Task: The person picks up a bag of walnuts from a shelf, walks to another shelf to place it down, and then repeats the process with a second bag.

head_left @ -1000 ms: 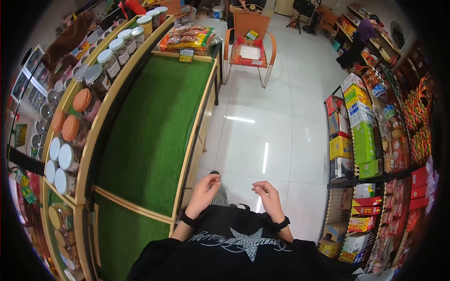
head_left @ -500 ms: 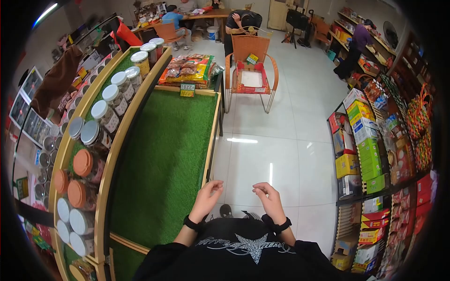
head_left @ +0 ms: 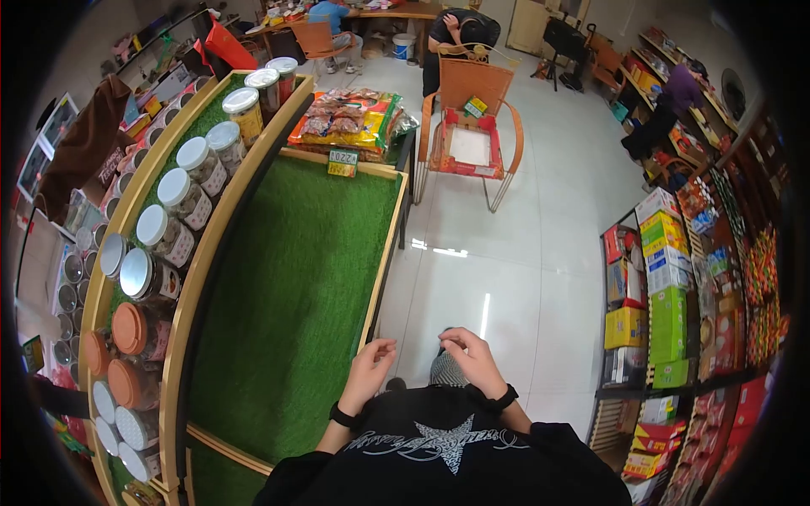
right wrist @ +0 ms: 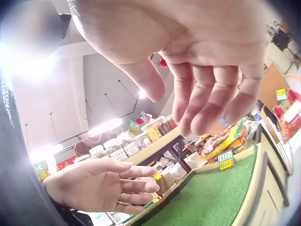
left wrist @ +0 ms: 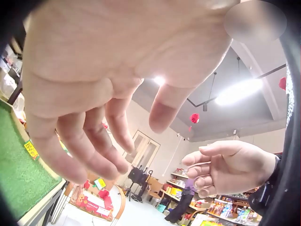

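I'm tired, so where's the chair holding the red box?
In the head view, the chair stands in the upper part, just right of centre, right of the snack bags.

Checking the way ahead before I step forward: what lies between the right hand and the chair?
The head view shows only bare tiled floor between the right hand and the chair.

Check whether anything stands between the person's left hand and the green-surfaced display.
Nothing visible does. In the head view, the left hand holds nothing and appears beside the wooden rim of the green display; no item shows between them, and the right hand is farther off.
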`<act>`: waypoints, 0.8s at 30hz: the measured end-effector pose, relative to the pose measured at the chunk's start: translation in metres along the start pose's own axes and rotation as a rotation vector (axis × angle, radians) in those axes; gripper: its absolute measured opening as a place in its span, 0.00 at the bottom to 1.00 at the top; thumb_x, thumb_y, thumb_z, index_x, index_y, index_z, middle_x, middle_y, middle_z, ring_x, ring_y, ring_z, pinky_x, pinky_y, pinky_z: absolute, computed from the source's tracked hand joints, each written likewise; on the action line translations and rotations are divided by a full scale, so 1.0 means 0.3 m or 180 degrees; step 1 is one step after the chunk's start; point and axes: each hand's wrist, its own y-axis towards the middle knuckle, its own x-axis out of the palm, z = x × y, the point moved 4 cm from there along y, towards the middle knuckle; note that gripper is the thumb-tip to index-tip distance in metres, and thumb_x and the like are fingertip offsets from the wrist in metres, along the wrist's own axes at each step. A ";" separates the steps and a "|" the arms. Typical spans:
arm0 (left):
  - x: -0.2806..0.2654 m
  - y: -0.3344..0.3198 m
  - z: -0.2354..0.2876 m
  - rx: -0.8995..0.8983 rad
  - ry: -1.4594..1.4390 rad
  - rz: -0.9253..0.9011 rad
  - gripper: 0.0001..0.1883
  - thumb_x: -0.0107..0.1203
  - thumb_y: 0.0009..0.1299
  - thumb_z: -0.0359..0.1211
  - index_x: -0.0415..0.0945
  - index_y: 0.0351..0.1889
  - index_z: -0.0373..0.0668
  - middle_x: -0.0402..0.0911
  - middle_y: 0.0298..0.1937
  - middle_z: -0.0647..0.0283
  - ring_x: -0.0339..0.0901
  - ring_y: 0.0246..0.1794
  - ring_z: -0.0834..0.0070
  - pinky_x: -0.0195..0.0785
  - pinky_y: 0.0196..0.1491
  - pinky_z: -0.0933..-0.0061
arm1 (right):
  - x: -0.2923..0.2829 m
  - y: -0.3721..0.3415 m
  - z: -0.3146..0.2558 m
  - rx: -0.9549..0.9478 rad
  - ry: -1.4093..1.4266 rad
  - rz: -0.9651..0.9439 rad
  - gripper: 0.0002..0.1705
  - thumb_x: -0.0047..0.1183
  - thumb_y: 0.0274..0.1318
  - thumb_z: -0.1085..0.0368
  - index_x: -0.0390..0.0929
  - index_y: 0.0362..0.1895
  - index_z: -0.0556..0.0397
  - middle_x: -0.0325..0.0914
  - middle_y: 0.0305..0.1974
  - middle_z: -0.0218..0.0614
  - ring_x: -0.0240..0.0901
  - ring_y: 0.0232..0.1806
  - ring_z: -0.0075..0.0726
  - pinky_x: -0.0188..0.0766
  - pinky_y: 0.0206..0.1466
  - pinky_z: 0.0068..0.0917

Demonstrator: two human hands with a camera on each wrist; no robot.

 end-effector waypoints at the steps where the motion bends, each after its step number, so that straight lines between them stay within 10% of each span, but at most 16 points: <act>1: 0.013 0.041 0.006 0.0011 -0.0007 0.0036 0.13 0.50 0.66 0.29 0.71 0.48 0.35 0.77 0.43 0.62 0.74 0.42 0.76 0.66 0.47 0.76 | -0.018 0.038 -0.006 -0.0019 -0.0021 -0.0039 0.10 0.48 0.55 0.66 0.74 0.41 0.57 0.77 0.36 0.39 0.74 0.39 0.33 0.68 0.43 0.26; 24: 0.399 0.716 0.272 0.0257 0.0175 0.0063 0.14 0.51 0.64 0.32 0.72 0.46 0.37 0.77 0.40 0.57 0.75 0.41 0.69 0.67 0.44 0.72 | -0.591 0.571 0.056 0.0069 0.0280 0.0067 0.08 0.47 0.56 0.69 0.74 0.39 0.58 0.77 0.34 0.34 0.74 0.38 0.26 0.67 0.43 0.21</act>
